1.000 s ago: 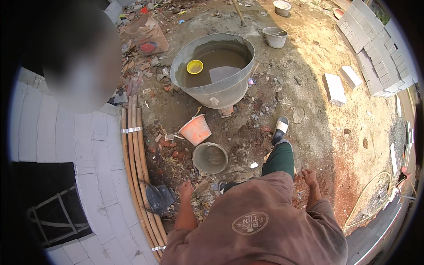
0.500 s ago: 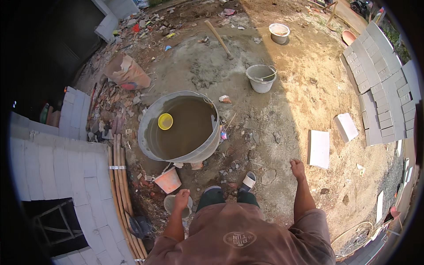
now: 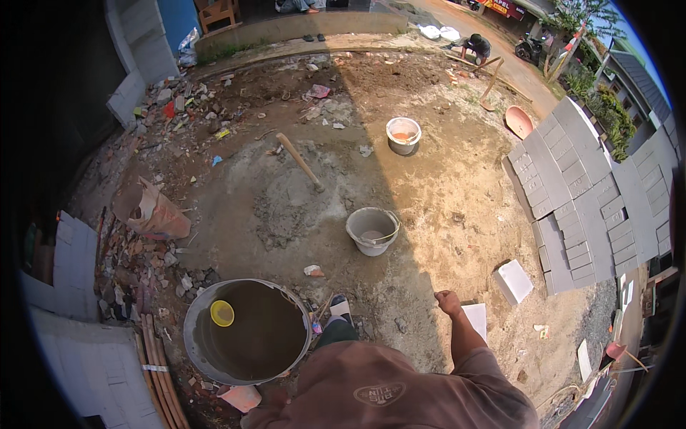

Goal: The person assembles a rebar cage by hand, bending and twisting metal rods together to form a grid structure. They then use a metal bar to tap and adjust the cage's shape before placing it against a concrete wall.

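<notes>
Forward since the earlier frame, the person now stands beside the round tub [image 3: 196, 343], near left. The right hand [image 3: 449, 304] is loosely closed near a white block [image 3: 476, 319], near right; the left hand's state I cannot tell. One grey bucket [image 3: 373, 247] stands farther off.

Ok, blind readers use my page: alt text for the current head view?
A person's right hand, loosely curled, is held over a dirt yard. At lower left is a tub of brown liquid with a yellow bowl; ahead is a grey bucket, at right stacked blocks.
</notes>
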`<state>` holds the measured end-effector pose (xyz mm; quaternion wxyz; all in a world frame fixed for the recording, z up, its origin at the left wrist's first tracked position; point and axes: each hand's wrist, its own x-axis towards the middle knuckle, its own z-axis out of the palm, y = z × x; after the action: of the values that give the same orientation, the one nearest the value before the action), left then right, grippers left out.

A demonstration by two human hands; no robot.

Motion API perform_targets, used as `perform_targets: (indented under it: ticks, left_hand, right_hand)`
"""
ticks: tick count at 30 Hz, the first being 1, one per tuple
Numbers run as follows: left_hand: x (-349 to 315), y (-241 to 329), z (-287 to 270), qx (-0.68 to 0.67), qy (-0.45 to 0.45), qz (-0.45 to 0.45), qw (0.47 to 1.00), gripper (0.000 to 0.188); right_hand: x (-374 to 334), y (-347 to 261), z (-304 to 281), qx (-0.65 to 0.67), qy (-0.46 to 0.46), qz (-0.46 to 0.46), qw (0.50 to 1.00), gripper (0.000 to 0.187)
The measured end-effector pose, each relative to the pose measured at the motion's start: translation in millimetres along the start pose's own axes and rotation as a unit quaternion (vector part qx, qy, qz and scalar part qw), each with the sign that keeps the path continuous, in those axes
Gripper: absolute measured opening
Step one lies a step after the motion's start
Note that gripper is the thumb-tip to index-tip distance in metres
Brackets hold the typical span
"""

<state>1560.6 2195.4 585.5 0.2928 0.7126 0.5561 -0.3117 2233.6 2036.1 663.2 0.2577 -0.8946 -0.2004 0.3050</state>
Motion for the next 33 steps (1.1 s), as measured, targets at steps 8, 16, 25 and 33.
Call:
perform_targets:
  ticks: [8,16,25,33]
  left_hand:
    - [144.2,132.1,-393.0,-0.408,0.314,0.081,0.854,0.035]
    - [186.1,224.9,-500.7,-0.404,0.32,0.068,0.854,0.043]
    - [99.7,128.2,-255.8,-0.082,0.201,-0.116,0.969,0.034]
    - [98.9,101.2,-236.0,-0.05,0.076,-0.308,0.947,0.019]
  right_hand:
    - [40.2,-13.1,-16.4,0.03,0.052,0.15,0.987,0.041]
    - [109.9,24.9,42.0,0.082,-0.17,0.328,0.926,0.034]
    - [367.7,-273.1,-54.8,0.053,-0.097,0.07,0.991,0.015]
    - [452.8,-603.4,76.4,0.121,-0.17,-0.174,0.962,0.038]
